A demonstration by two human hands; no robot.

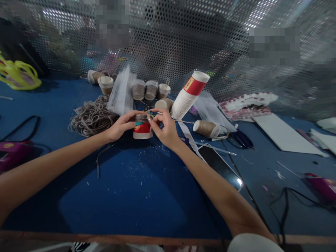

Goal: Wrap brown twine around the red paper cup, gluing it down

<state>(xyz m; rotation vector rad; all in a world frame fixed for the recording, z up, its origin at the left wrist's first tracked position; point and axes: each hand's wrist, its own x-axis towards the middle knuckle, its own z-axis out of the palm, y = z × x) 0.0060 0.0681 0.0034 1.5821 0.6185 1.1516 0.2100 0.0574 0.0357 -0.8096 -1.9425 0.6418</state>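
A red-and-white paper cup [142,130] stands upside down on the table in front of me, with grey-brown cord [141,118] wound around its upper part. My left hand [123,126] grips the cup from the left, fingers over the top and thumb on the side. My right hand [166,128] is at the cup's upper right, thumb and forefinger pinched at the cord winding; the exact bit between the fingertips is mostly hidden. Just behind the left hand lies a tangled heap of the same cord [91,116].
Behind the hands are a leaning stack of paper cups [183,101], cord-wrapped cups [138,89], and white mesh strips [122,91]. A wrapped cup [206,128] lies right, near a phone [219,164]. A yellow basket [19,75] sits far left. Perforated metal sheet [178,45] borders the back.
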